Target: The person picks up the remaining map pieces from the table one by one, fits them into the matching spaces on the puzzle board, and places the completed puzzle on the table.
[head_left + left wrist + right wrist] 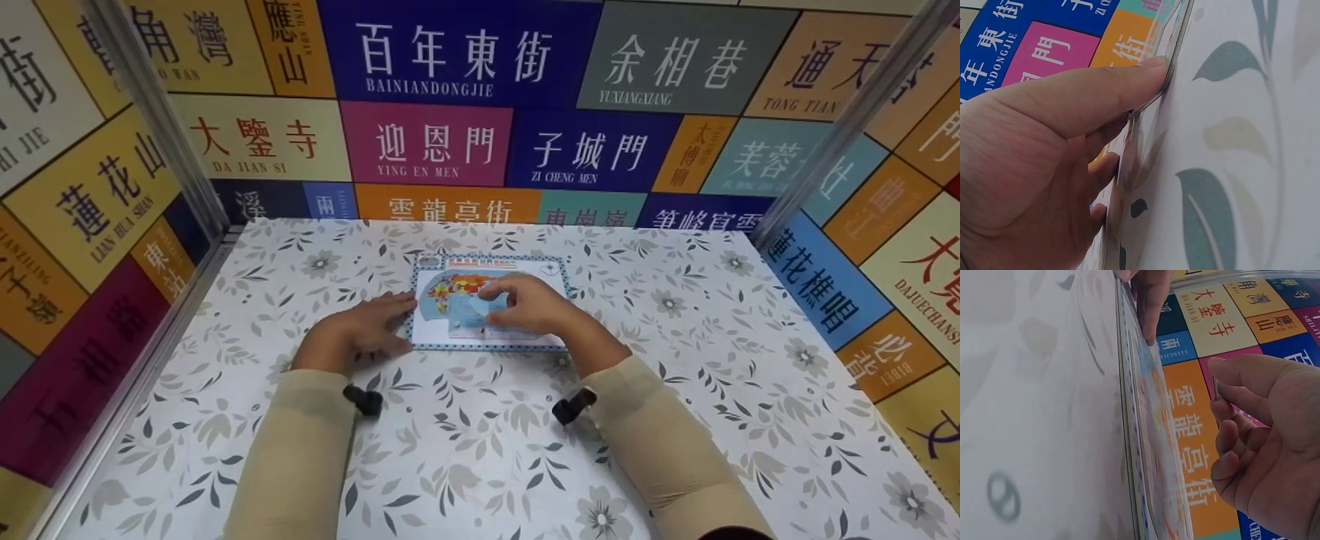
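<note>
A flat world map board [435, 330] with a blue dotted border lies on the table. My left hand [367, 322] rests at its left side. In the left wrist view its thumb [1129, 87] touches the board's edge near a corner, with the other fingers loosely extended alongside. Above the map is my right hand [529, 304], pinching a small thin flat piece [1216, 389] between thumb and forefinger. That piece appears edge-on in the right wrist view, so its face is hidden. A light blue rectangular patch [466, 315] shows on the map beside the right fingertips.
White tablecloth [465, 465] with grey leaves and flowers covers the table. Panels printed with colourful street names [442, 142] stand along its back and both sides. Metal posts [199, 180] rise at the back corners. Black wrist devices [574, 406] sit on both sleeves.
</note>
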Action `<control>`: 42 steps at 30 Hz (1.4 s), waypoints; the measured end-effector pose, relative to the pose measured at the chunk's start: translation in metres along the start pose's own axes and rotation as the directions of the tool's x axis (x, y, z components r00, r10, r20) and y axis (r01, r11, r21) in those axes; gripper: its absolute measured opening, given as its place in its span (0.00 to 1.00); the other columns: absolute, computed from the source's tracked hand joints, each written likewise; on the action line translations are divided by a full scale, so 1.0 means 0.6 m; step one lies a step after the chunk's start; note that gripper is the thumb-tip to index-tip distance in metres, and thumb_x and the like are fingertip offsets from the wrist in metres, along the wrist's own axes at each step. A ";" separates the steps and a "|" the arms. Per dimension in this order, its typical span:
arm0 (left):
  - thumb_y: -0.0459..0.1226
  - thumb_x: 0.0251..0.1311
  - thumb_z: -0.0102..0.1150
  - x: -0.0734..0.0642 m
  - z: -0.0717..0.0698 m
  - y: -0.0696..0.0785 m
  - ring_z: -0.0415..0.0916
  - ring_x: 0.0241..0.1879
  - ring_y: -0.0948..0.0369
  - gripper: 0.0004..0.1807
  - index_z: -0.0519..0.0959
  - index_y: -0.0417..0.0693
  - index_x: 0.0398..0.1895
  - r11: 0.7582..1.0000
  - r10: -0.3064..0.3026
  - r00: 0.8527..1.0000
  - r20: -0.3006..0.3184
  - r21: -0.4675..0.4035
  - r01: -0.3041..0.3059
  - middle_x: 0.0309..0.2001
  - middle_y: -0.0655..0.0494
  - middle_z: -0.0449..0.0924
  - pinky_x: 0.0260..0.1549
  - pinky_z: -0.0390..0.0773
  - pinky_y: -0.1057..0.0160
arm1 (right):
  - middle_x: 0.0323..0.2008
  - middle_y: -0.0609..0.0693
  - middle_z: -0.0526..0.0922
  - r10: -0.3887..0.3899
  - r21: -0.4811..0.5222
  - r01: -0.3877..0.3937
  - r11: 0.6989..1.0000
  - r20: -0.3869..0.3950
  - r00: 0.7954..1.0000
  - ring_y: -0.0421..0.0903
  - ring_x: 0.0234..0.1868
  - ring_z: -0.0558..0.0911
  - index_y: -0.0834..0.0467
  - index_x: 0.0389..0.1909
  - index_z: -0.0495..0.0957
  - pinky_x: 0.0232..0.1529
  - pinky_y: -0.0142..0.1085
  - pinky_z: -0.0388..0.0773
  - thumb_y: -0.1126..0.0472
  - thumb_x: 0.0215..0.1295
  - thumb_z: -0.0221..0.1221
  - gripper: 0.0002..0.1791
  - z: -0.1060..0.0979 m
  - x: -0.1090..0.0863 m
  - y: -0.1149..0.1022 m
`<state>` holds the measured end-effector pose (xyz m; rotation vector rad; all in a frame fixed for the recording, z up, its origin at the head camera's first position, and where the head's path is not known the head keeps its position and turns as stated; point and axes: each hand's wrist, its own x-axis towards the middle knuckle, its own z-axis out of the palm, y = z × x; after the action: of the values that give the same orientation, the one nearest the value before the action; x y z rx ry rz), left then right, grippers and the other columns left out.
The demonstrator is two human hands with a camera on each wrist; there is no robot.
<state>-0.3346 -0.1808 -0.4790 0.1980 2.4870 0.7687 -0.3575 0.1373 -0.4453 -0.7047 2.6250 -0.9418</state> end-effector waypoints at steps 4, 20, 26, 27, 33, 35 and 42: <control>0.56 0.51 0.71 0.000 0.000 0.000 0.28 0.81 0.58 0.48 0.53 0.86 0.73 1.000 -0.016 1.000 0.000 -0.018 0.016 0.79 0.78 0.37 0.77 0.34 0.38 | 0.52 0.38 0.82 -0.009 0.000 0.009 1.000 -0.001 1.000 0.45 0.41 0.76 0.38 0.53 0.82 0.42 0.39 0.76 0.49 0.57 0.69 0.21 0.014 0.014 -0.015; 0.57 0.53 0.69 -0.002 -0.001 -0.001 0.29 0.81 0.56 0.48 0.52 0.85 0.74 1.000 0.004 1.000 0.002 0.016 -0.004 0.79 0.77 0.37 0.76 0.34 0.35 | 0.54 0.40 0.81 -0.127 0.046 0.124 0.991 0.055 0.990 0.51 0.53 0.80 0.47 0.55 0.82 0.54 0.42 0.78 0.53 0.59 0.69 0.21 0.068 0.057 -0.040; 0.57 0.52 0.69 -0.003 -0.002 0.001 0.29 0.81 0.57 0.48 0.52 0.86 0.73 1.000 -0.010 1.000 0.005 0.009 0.010 0.79 0.78 0.37 0.76 0.34 0.36 | 0.56 0.42 0.83 -0.120 0.099 0.112 0.989 0.076 0.990 0.45 0.59 0.80 0.49 0.56 0.81 0.62 0.42 0.77 0.56 0.61 0.68 0.21 0.079 0.059 -0.035; 0.58 0.52 0.69 -0.003 -0.002 0.001 0.29 0.81 0.57 0.48 0.52 0.86 0.73 1.000 -0.014 1.000 0.005 0.011 0.014 0.79 0.78 0.37 0.76 0.34 0.36 | 0.56 0.42 0.83 -0.122 0.107 0.114 0.988 0.076 0.990 0.45 0.59 0.79 0.50 0.56 0.81 0.62 0.42 0.77 0.57 0.61 0.68 0.21 0.081 0.059 -0.034; 0.59 0.52 0.68 0.001 -0.002 -0.002 0.29 0.81 0.57 0.47 0.52 0.87 0.73 1.000 -0.012 1.000 0.003 0.029 0.012 0.79 0.79 0.38 0.76 0.35 0.36 | 0.58 0.47 0.81 -0.165 0.091 0.158 0.983 0.081 0.983 0.46 0.60 0.78 0.53 0.56 0.81 0.61 0.43 0.78 0.58 0.62 0.67 0.21 0.094 0.063 -0.027; 0.59 0.52 0.68 0.001 -0.002 -0.003 0.29 0.81 0.56 0.47 0.52 0.87 0.73 0.999 -0.003 1.000 0.006 0.035 0.003 0.79 0.79 0.37 0.75 0.35 0.35 | 0.57 0.48 0.81 -0.173 0.079 0.167 0.983 0.084 0.981 0.46 0.58 0.78 0.53 0.56 0.81 0.60 0.43 0.78 0.59 0.62 0.67 0.21 0.098 0.063 -0.025; 0.58 0.52 0.69 0.000 -0.002 -0.003 0.29 0.81 0.57 0.48 0.52 0.86 0.74 1.000 0.008 1.000 0.010 0.026 -0.008 0.79 0.78 0.38 0.76 0.34 0.36 | 0.54 0.48 0.81 -0.156 0.034 0.154 0.988 0.078 0.985 0.46 0.55 0.78 0.53 0.55 0.82 0.59 0.42 0.76 0.59 0.60 0.68 0.21 0.105 0.065 -0.023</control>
<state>-0.3355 -0.1828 -0.4792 0.2208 2.4899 0.7371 -0.3607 0.0744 -0.4868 -0.9310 2.5113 -0.9685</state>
